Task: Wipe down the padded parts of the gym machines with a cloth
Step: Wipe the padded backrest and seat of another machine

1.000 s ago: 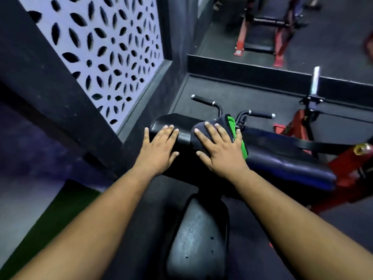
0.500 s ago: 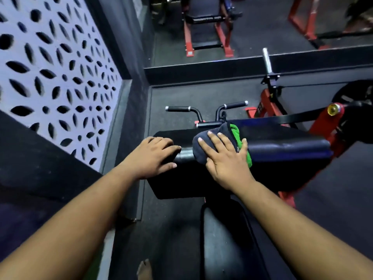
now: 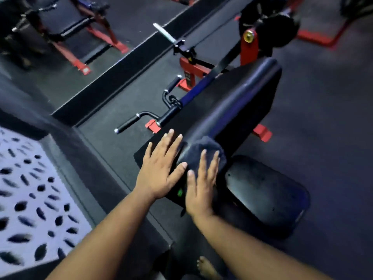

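Note:
A long black arm pad (image 3: 238, 106) of a curl machine runs from the middle up to the right. At its near end my right hand (image 3: 199, 186) lies flat with straight fingers on a dark grey cloth (image 3: 201, 150), which shows a small green patch (image 3: 180, 192) by my wrist. My left hand (image 3: 161, 168) rests flat on the pad just left of the cloth, fingers spread. A black seat pad (image 3: 266, 193) sits below and to the right of my hands.
Black handles (image 3: 139, 120) and a red frame (image 3: 191, 71) stand beyond the pad, with a weight plate (image 3: 268, 27) at the upper right. A patterned white wall panel (image 3: 30, 199) is on the left. Another red bench (image 3: 76, 37) stands at the back. A bare foot (image 3: 207, 268) shows below.
The view has swung, so the pad now runs diagonally. My right hand and the cloth have slid toward the pad's near end, close beside my left hand, whose fingers have flattened out.

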A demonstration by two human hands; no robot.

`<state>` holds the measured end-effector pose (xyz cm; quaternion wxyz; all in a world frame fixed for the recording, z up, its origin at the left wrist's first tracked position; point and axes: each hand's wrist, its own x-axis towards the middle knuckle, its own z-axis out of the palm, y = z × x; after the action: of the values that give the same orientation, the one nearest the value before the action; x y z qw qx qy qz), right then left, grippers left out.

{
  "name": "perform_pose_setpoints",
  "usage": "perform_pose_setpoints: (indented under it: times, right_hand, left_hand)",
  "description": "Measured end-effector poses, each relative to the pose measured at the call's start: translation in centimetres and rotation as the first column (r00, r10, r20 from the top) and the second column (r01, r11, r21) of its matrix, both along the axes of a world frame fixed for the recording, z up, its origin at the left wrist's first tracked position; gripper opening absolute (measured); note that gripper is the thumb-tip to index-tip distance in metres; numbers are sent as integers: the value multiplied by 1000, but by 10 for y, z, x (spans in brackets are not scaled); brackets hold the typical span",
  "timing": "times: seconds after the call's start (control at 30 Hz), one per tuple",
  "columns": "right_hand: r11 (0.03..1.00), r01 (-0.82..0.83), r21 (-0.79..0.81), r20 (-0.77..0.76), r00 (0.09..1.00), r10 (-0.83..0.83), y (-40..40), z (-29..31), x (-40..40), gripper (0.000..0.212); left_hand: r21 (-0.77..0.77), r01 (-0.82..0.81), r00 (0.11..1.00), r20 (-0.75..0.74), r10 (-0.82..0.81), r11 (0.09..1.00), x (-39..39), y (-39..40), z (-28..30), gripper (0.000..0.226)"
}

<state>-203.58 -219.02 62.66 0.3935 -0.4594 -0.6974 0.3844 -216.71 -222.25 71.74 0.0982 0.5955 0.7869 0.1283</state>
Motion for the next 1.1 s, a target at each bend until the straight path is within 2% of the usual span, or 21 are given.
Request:
perform_pose_setpoints:
  times: [0.07, 0.27, 0.37, 0.47, 0.53, 0.6, 0.67, 0.73, 0.8, 0.83, 0.93, 1.03, 1.1]
  right_hand:
    - [1000, 17, -18, -23, 1000, -17, -20, -5, -6, 63]
    - [965, 261, -25, -73, 962, -263, 51, 1, -25, 59]
    - [968, 244, -64, -187, 950, -252, -2, -6, -31, 59]
    - [972, 216, -89, -215, 949, -231, -69, -25, -31, 58]
    - [965, 235, -114, -226, 940, -255, -76, -36, -34, 64]
    - [944, 295, -147, -262, 909, -325, -47, -44, -35, 65]
    - [910, 351, -221, -288, 868, -405, -4, -59, -33, 62]
    - [832, 405, -379, -295, 799, -523, 26, -80, -31, 64]
    - [721, 414, -556, -284, 721, -633, 29, -96, -33, 70]
    - [699, 409, -587, -282, 706, -650, 19, -101, -35, 71]
    - [695, 415, -587, -264, 713, -650, -24, -91, -36, 69]
    - [794, 396, -461, -299, 773, -559, -53, -55, -45, 63]
    - [842, 405, -357, -294, 807, -513, -37, -34, -51, 58]
  left_hand:
    - [-54, 58, 998, -25, -59, 997, -1, 2, -2, 73]
    - [-127, 100, 989, -95, -112, 987, 0, 4, -3, 76]
    - [-125, 100, 993, -51, -107, 987, -3, 6, -2, 82]
    - [-104, 130, 991, -28, -134, 986, -3, 5, -2, 84]
    - [-106, 141, 988, -50, -147, 984, -3, 5, -3, 81]
    - [-113, 141, 984, -91, -151, 984, 0, 6, -4, 81]
    - [-118, 137, 983, -102, -150, 983, 1, 7, -3, 84]
    - [-120, 141, 984, -96, -152, 983, 2, 8, -4, 85]
    - [-116, 142, 983, -98, -154, 983, 1, 8, -5, 85]
    - [-112, 146, 983, -92, -157, 983, 0, 7, -5, 85]
    - [-99, 147, 984, -89, -155, 984, 0, 9, -5, 86]
    - [-103, 144, 982, -104, -155, 984, 1, 10, -4, 87]
    - [-113, 136, 981, -122, -150, 984, 1, 10, -2, 87]
